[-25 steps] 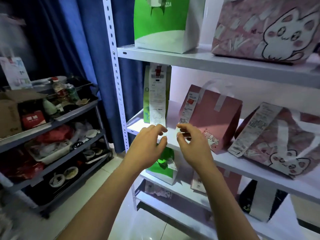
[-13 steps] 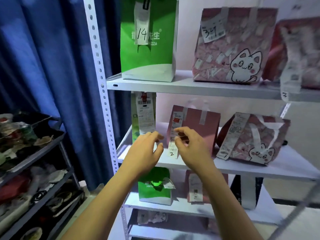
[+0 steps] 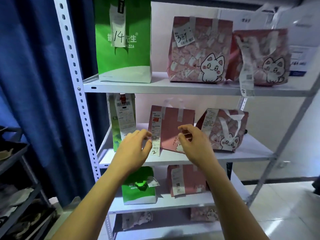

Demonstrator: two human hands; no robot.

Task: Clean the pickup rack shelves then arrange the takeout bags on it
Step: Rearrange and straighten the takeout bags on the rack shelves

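A white metal pickup rack [image 3: 173, 88] holds takeout bags on several shelves. On the middle shelf a plain pink bag [image 3: 170, 129] with a long receipt marked 2 [image 3: 155, 137] stands between a green-and-white bag [image 3: 116, 135] and a pink cat bag [image 3: 223, 130]. My left hand [image 3: 133, 149] hovers by the receipt with its fingers curled and apart. My right hand [image 3: 194, 144] is in front of the pink bag's right half, fingers spread, holding nothing. The top shelf carries a green bag marked 14 [image 3: 123, 40] and two pink cat bags [image 3: 199, 49].
A dark blue curtain [image 3: 34, 84] hangs left of the rack. A grey cart [image 3: 15, 187] with clutter stands at the lower left. Lower shelves hold a small green bag [image 3: 138, 189] and a pink bag [image 3: 185, 181]. Pale floor tiles [image 3: 285, 213] lie to the right.
The view has tilted up and right, showing the top shelf fully. My hands have moved apart; the fingertips that pinched near the receipt's lower end are now spread either side of the pink bag.
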